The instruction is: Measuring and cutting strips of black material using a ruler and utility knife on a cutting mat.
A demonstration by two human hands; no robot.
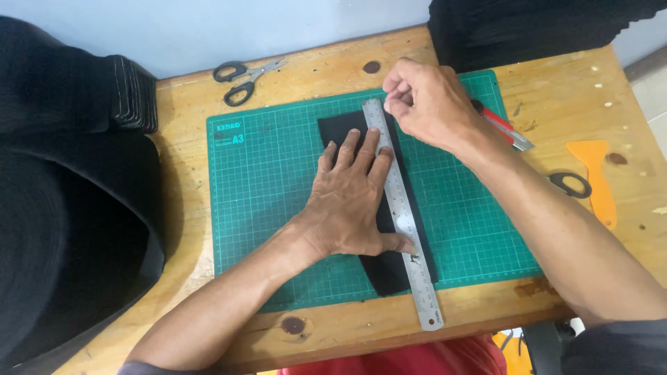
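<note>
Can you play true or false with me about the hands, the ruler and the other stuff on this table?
1. The left hand lies flat, pressing on the metal ruler. True.
2. The ruler lies over a strip of black material on the green cutting mat. True.
3. The right hand is holding the scissors. False: the scissors lie alone on the wooden table, beyond the mat's far left corner, and the right hand is at the ruler's far end.
4. The cutting mat is red. False: it is green with a grid.
5. An orange plastic scraper lies on the table to the right of the mat. True.
</note>
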